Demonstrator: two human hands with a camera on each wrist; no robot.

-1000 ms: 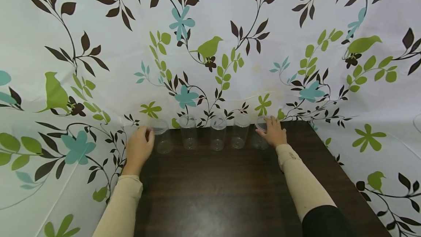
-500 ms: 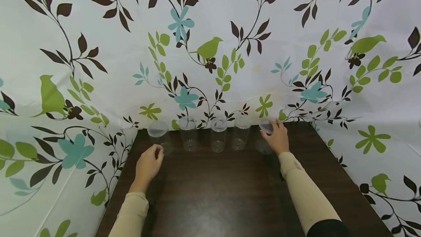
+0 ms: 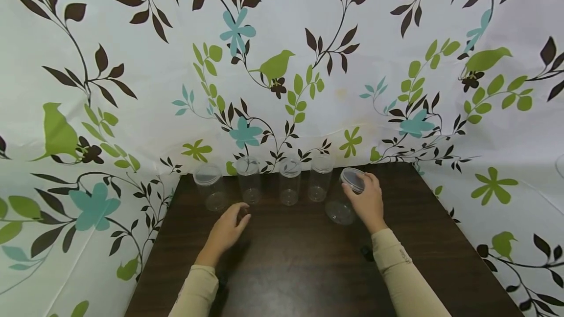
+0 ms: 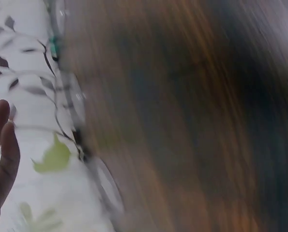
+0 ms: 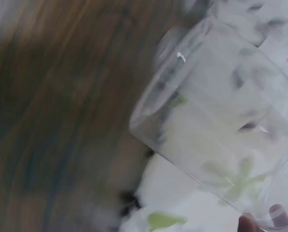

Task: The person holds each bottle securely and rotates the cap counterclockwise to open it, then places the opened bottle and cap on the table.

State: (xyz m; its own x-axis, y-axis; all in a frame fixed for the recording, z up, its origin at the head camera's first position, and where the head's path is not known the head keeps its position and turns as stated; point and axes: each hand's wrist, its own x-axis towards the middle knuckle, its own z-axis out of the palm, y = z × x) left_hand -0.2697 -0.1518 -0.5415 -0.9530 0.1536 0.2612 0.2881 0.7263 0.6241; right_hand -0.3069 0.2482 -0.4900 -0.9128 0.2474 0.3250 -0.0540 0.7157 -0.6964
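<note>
My right hand (image 3: 370, 203) grips a clear jar (image 3: 340, 212) around its top, at the right end of a row of similar jars. The jar leans, its base toward the left and front. In the right wrist view the see-through jar (image 5: 216, 111) fills much of the right side, with fingertips (image 5: 249, 223) at its rim. My left hand (image 3: 225, 231) holds nothing; it is over the table in front of the leftmost jar (image 3: 214, 194), fingers loosely bent. Those fingers (image 4: 9, 145) show at the left edge of the left wrist view.
More clear jars stand upright along the table's back edge, among them a second from the left (image 3: 249, 185), a middle one (image 3: 289, 187) and one beside it (image 3: 319, 183). The dark wooden table (image 3: 291, 263) meets a patterned cloth (image 3: 282, 23) behind and at the sides.
My left hand has left the leftmost jar and moved right and toward me. My right hand has brought the rightmost jar nearer and tilted it.
</note>
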